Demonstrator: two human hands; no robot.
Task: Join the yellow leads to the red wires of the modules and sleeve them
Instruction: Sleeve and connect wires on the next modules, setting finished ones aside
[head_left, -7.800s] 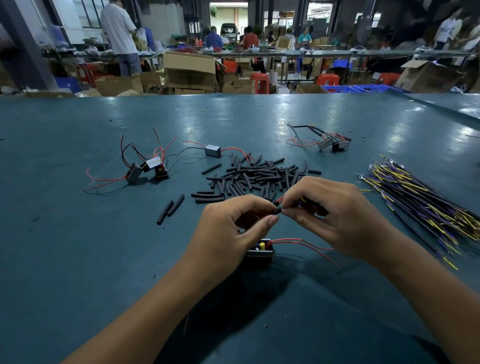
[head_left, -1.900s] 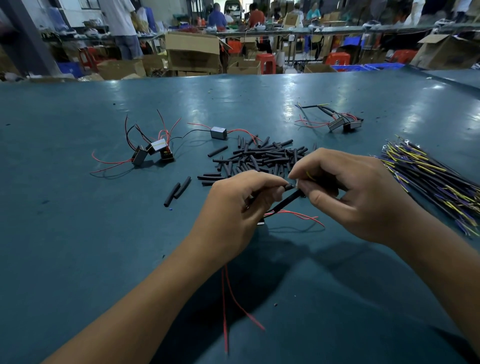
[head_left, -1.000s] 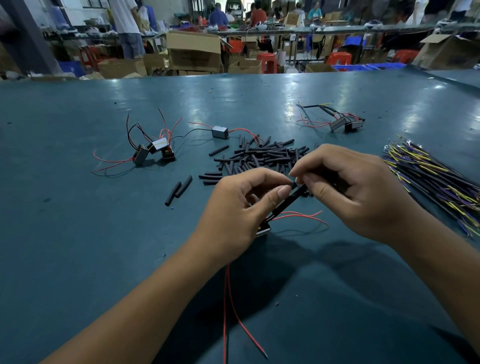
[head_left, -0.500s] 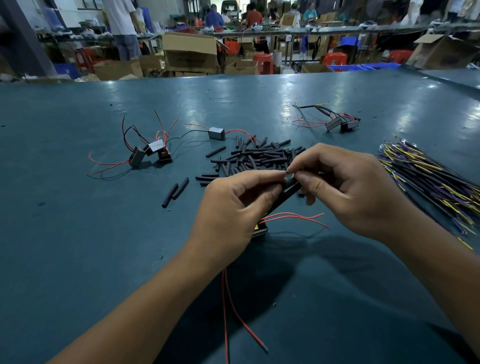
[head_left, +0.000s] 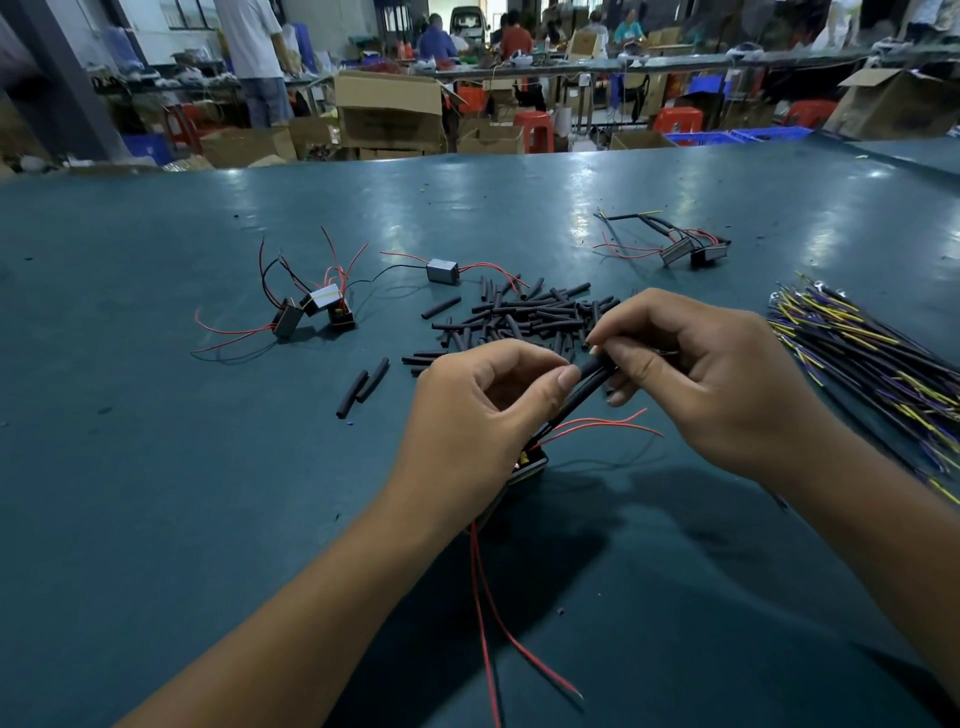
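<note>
Black sleeve (head_left: 587, 387) held above the table (head_left: 156, 493) near the middle of the view, slanting from upper right down to lower left. Pinched at its lower part between thumb and forefinger of the left hand (head_left: 478, 415); upper end gripped by the curled fingers of the right hand (head_left: 701, 379). Hard to tell whether one tube or two lying side by side. Whatever yellow lead sits inside: hidden by the tubing and the right palm.

Below the left hand, a small black module (head_left: 530, 462), mostly covered by the wrist, only a corner and a speck of yellow showing. Red wires (head_left: 597, 423) fanning out to the right from it, two more red strands (head_left: 493, 613) trailing toward the near edge, one cut off by the frame.

Just beyond the hands, a loose pile of black sleeves (head_left: 524, 317) on the table, with two separate pieces (head_left: 363, 387) to its left. At right, a bundle of yellow leads (head_left: 862, 364) mixed with purple and black strands, running out of frame. Far left, a cluster of modules (head_left: 317, 312) with red and black wires; a single grey module (head_left: 443, 272) behind the pile; two more finished-looking ones (head_left: 691, 252) far right.

No legible writing on any module. Behind the table, cardboard boxes (head_left: 389, 111), contents not visible, and blurred people.
</note>
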